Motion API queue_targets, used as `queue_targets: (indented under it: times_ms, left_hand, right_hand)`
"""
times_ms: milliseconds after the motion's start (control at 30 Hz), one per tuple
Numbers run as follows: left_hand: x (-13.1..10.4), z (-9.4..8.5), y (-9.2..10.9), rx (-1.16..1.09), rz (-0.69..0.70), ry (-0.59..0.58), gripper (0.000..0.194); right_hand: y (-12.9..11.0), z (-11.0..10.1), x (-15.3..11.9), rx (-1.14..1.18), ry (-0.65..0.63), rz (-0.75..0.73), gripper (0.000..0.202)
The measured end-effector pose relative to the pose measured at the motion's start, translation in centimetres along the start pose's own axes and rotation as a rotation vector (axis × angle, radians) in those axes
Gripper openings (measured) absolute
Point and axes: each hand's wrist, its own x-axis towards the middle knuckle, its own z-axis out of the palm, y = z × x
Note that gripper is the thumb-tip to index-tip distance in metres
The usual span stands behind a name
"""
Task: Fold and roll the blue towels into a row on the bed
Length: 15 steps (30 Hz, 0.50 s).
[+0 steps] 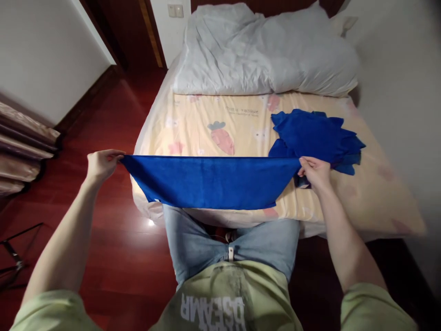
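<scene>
I hold a blue cloth [210,181] stretched taut in the air over the foot of the bed. My left hand [101,164] pinches its left top corner out past the bed's edge, above the floor. My right hand [315,172] grips the right top corner, just in front of a pile of several more blue cloths [315,135] lying on the sheet. The held cloth hangs folded, its lower edge in front of my jeans.
The bed has a pale yellow sheet [206,124] printed with carrots and a white duvet [262,50] bunched at the head. Dark red wooden floor [113,239] lies to the left. A curtain [20,151] and a black metal stand [15,262] are at far left. A white wall runs along the right.
</scene>
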Motion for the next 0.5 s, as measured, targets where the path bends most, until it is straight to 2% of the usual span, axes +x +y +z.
queue_targets:
  times_ms: [133, 233, 333, 400, 433, 500]
  left_hand:
    - [4.6, 5.3, -0.9, -0.018, -0.02, -0.076, 0.029]
    - [7.7, 9.2, -1.5, -0.013, -0.039, -0.147, 0.026]
    - [10.6, 13.1, -2.5, 0.01, -0.059, -0.169, 0.025]
    - [12.2, 15.4, -3.5, 0.039, -0.078, -0.141, 0.027]
    - [12.9, 16.5, -4.0, 0.046, -0.069, -0.122, 0.027]
    - [14.1, 18.4, -4.8, 0.035, 0.061, -0.135, 0.025]
  right_hand:
    - [3.0, 4.7, 4.3, -0.016, -0.001, 0.113, 0.028]
    - [5.0, 8.1, 7.4, -0.025, 0.011, 0.199, 0.024]
    - [7.0, 10.9, 10.4, -0.075, 0.028, 0.247, 0.018]
    - [8.4, 12.2, 12.1, -0.116, 0.046, 0.255, 0.016]
    - [9.1, 12.8, 12.8, -0.135, 0.06, 0.252, 0.014]
    - [10.5, 13.8, 14.1, -0.172, 0.084, 0.243, 0.011]
